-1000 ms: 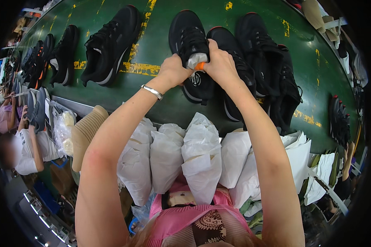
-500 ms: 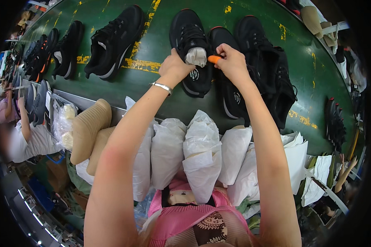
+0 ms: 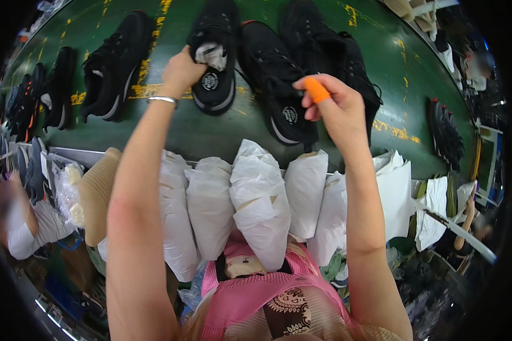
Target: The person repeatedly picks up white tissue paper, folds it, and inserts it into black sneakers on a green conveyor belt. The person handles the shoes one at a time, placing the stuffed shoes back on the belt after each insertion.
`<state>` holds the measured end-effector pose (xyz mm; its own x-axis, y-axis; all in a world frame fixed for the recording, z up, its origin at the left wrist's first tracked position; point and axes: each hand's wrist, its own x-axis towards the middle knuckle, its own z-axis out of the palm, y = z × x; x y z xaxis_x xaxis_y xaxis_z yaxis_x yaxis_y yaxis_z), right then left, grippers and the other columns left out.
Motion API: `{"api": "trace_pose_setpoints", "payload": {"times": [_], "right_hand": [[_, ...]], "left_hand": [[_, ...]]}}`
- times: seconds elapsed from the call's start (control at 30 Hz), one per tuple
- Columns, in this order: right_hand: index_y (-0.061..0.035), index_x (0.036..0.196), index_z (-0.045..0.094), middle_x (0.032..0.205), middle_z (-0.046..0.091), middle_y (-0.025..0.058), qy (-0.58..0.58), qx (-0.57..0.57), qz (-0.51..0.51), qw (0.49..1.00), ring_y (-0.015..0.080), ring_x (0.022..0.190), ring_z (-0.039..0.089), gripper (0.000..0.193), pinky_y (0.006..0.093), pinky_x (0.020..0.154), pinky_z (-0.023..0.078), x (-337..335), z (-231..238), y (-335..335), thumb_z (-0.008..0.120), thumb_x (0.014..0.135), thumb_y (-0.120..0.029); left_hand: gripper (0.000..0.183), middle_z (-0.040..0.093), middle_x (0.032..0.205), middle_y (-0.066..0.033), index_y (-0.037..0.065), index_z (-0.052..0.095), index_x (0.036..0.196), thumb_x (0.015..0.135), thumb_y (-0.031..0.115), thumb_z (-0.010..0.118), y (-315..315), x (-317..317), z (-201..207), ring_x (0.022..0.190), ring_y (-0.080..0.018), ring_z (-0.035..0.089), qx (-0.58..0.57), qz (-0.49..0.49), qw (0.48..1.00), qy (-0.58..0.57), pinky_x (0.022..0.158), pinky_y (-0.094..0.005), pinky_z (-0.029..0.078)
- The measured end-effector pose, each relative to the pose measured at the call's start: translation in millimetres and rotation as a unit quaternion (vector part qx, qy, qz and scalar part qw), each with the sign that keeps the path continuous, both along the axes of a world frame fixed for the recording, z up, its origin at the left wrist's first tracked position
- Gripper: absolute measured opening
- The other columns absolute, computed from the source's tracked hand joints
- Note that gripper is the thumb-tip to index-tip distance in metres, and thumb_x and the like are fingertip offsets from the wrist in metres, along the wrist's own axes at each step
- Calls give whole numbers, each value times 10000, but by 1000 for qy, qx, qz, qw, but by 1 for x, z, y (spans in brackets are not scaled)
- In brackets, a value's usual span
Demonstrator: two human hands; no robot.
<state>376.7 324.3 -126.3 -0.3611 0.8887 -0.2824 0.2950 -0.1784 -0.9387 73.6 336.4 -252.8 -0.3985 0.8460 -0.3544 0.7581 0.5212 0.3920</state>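
While black shoes (image 3: 270, 71) dot the green table (image 3: 249, 126), white bundles (image 3: 260, 199) line its edge.

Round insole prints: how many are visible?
2: one print in the shoe at the left hand, another in the shoe by the right hand; more may be hidden.

Arms (image 3: 136, 187) extended, right hand (image 3: 342, 109) loosely curled
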Motion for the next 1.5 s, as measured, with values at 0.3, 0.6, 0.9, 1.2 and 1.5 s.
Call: {"api": "trace_pose_setpoints", "payload": {"times": [0.3, 0.6, 0.9, 1.2, 1.5], "right_hand": [[-80, 1235, 623, 1171, 628, 103, -410, 254, 21, 876, 272, 952, 648, 617, 357, 789, 549, 45, -47, 2, 817, 718, -353], [-65, 920, 670, 927, 657, 159, -465, 325, -43, 822, 350, 755, 698, 204, 435, 604, 543, 67, -80, 21, 684, 723, -116], [-89, 1072, 684, 1009, 669, 89, -337, 327, -75, 880, 250, 924, 667, 279, 370, 760, 539, 148, -33, -57, 716, 807, -173], [-63, 1170, 634, 1154, 611, 125, -339, 177, -42, 923, 310, 1083, 576, 517, 376, 914, 500, 184, -23, -184, 813, 728, -265], [-93, 1077, 631, 937, 569, 96, -326, 276, -80, 901, 283, 879, 560, 513, 363, 730, 507, 178, -34, -201, 828, 622, -223]], "left_hand": [[585, 667, 913, -203, 29, 535, 1276, 802, 292, 752, -32, 98, 93, 858, -340, 661, 71, -162, 982, -71, 741, -398, 524], [521, 646, 872, -185, 294, 571, 1329, 846, 99, 546, 46, 185, 45, 798, -368, 634, 265, -377, 888, -2, 746, -440, 526], [360, 577, 912, -124, 191, 657, 1211, 928, 407, 602, 77, 175, 15, 779, -331, 621, 303, -424, 850, 80, 698, -391, 494], [207, 674, 998, -135, 74, 677, 1098, 905, 139, 637, 4, 236, 100, 906, -324, 643, 375, -409, 831, -34, 820, -359, 516], [679, 710, 978, -135, -15, 723, 996, 982, 589, 413, -123, 314, 76, 887, -205, 634, -140, -262, 841, -453, 783, -341, 510]]}}
